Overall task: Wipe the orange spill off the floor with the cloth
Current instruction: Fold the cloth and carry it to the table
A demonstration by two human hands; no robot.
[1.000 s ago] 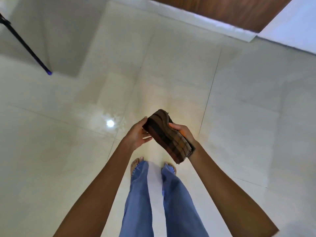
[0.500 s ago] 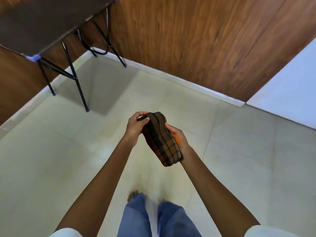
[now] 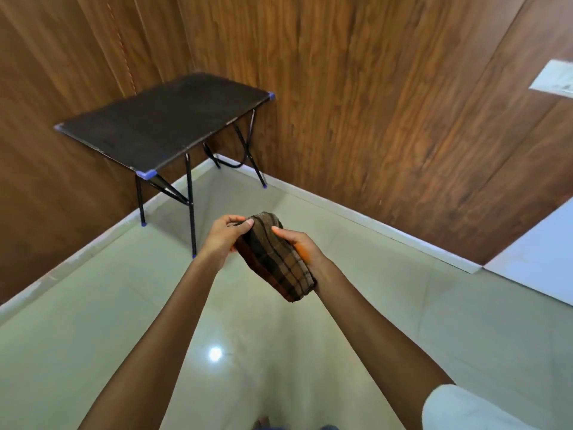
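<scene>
A folded brown plaid cloth (image 3: 273, 259) is held in front of me at chest height, above the pale tiled floor (image 3: 93, 321). My left hand (image 3: 221, 238) pinches its upper end between thumb and fingers. My right hand (image 3: 302, 246) grips its right side from underneath, with the thumb on top. An orange stain (image 3: 300, 251) shows on my right hand near the cloth. No orange spill is visible on the floor in this view.
A small black folding table (image 3: 164, 122) with blue corner caps stands in the corner at the upper left. Wood-panelled walls (image 3: 372, 103) close off the back and left. A white surface (image 3: 539, 252) sits at the right edge.
The view has tilted up from the floor to the wall and table. My left hand went from resting beside the cloth to pinching its upper end. My feet have dropped out of view.
</scene>
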